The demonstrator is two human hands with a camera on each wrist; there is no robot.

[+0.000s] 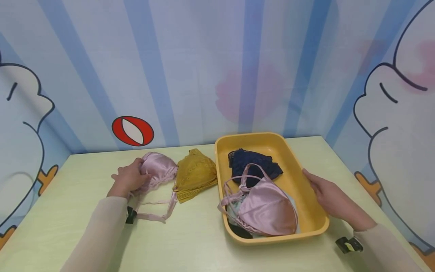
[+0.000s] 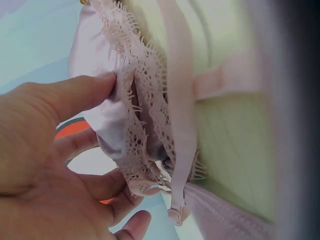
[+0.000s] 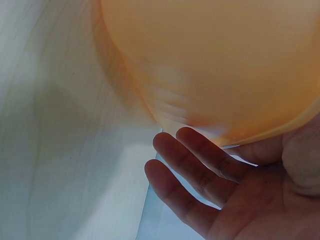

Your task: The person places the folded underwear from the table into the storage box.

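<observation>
On the left of the table lies a pink satin bra with lace edging and thin straps. My left hand holds its left end; in the left wrist view the thumb presses the satin cup above the lace, the other fingers behind it. A mustard lace bra lies just right of it. My right hand is at the right side of a yellow tray, fingers loosely extended along the outer wall. Inside the tray are another pink satin bra and a navy lace garment.
Paler and dark cloth shows partly under the pink bra in the tray, mostly hidden. One pink strap hangs over the tray's left rim. A patterned backdrop with blue stripes stands behind the pale table.
</observation>
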